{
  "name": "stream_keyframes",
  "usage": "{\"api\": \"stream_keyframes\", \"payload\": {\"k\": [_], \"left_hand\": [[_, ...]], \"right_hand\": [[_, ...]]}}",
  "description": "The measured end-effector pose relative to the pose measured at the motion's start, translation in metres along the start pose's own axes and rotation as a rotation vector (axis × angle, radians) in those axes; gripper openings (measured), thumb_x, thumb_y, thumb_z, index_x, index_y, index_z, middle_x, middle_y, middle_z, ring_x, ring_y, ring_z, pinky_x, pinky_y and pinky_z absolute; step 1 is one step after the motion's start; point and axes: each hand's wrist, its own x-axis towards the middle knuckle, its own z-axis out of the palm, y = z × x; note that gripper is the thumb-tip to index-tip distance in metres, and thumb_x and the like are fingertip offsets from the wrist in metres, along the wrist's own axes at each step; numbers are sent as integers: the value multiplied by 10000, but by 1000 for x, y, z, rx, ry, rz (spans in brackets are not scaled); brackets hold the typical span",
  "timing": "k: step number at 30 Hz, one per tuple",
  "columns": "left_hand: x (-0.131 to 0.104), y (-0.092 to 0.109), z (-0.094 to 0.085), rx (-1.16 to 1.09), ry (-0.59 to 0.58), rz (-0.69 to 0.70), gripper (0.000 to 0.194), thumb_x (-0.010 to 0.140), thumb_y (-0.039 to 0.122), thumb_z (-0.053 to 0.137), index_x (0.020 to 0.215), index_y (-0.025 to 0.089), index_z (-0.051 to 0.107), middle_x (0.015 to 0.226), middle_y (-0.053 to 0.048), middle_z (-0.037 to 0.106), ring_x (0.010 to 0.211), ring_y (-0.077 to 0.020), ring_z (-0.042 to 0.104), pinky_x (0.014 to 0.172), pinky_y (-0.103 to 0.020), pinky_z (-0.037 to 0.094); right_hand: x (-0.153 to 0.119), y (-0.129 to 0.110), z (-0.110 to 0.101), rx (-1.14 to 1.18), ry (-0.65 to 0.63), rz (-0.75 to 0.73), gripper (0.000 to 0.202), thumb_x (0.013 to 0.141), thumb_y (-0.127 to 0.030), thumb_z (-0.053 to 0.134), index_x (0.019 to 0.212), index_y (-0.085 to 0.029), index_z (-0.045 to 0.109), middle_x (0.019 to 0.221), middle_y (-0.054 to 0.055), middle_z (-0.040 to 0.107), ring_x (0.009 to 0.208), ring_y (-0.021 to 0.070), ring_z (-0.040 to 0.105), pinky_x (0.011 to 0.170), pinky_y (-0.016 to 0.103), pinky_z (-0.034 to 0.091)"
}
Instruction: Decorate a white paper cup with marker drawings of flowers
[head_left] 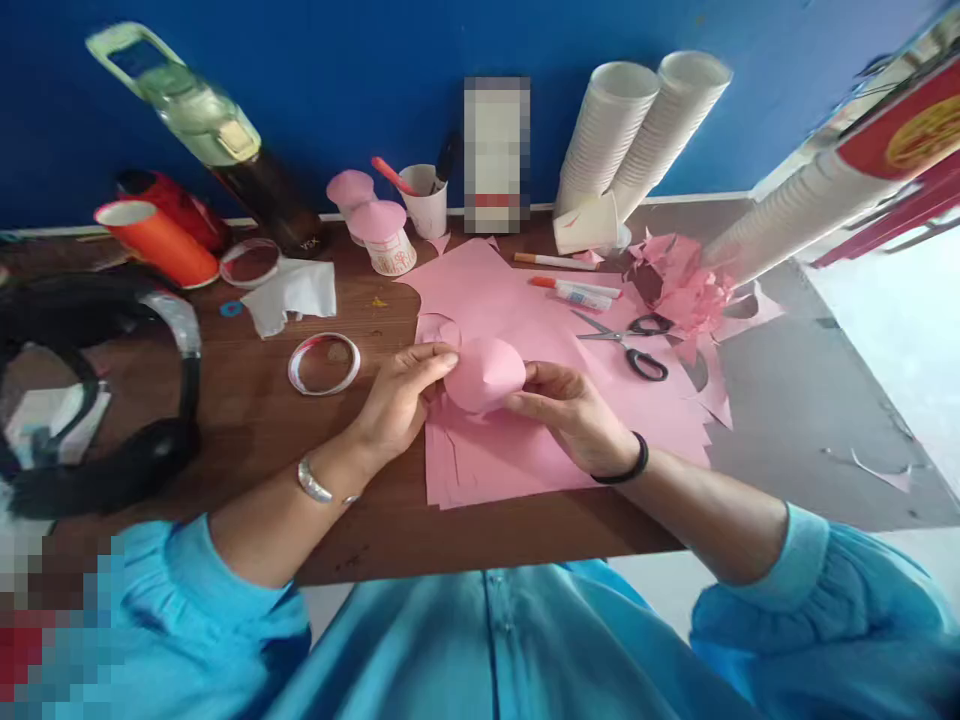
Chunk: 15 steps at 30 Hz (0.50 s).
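A pink paper cone (486, 376), shallow and round, is held above a stack of pink paper sheets (517, 455). My left hand (401, 395) pinches the cone's left edge between thumb and fingers. On the opposite edge, my right hand (574, 412) grips it, thumb in front and fingers partly behind. Black-handled scissors (628, 337) lie partly spread on the sheets, right of my right hand. Beyond them rest a glue tube (583, 295) and an orange-capped marker (555, 284).
Paper cups with pink cone tops (390, 250) stand behind, near a cup of pens (426, 205). Tall cup stacks (607, 130) line the wall. Crumpled pink scraps (679, 275) lie right. A tape roll (324, 364), white tissue (292, 295), a bottle (262, 190) and black headphones (169, 450) are left.
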Motion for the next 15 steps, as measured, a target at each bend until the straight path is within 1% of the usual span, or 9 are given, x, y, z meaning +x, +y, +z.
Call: {"api": "stream_keyframes", "payload": {"k": [5, 9, 12, 15], "left_hand": [[1, -3, 4, 30, -21, 38, 234, 735, 376, 902, 733, 176, 781, 677, 20, 699, 638, -103, 598, 633, -222, 493], [0, -3, 6, 21, -21, 26, 235, 711, 360, 919, 720, 173, 778, 664, 30, 678, 645, -88, 583, 647, -201, 482], [1, -3, 6, 3, -34, -2, 217, 719, 355, 908, 729, 176, 786, 657, 28, 682, 623, -90, 585, 640, -209, 492], [3, 0, 6, -20, -7, -14, 209, 703, 344, 900, 740, 170, 792, 669, 15, 693, 619, -101, 589, 634, -228, 502]], "right_hand": [[1, 2, 2, 17, 14, -3, 401, 661, -477, 1009, 871, -207, 799, 863, -7, 763, 822, 151, 654, 809, 296, 523], [1, 2, 1, -6, 4, -19, 360, 701, -468, 985, 849, -197, 801, 844, -11, 745, 825, 144, 627, 809, 288, 495], [0, 1, 0, -7, -33, -3, 342, 746, -477, 949, 881, -195, 808, 878, 4, 758, 862, 161, 642, 853, 307, 498], [-2, -1, -1, 10, -69, -3, 340, 773, -490, 919, 902, -197, 805, 913, 16, 764, 884, 173, 652, 911, 333, 501]]}}
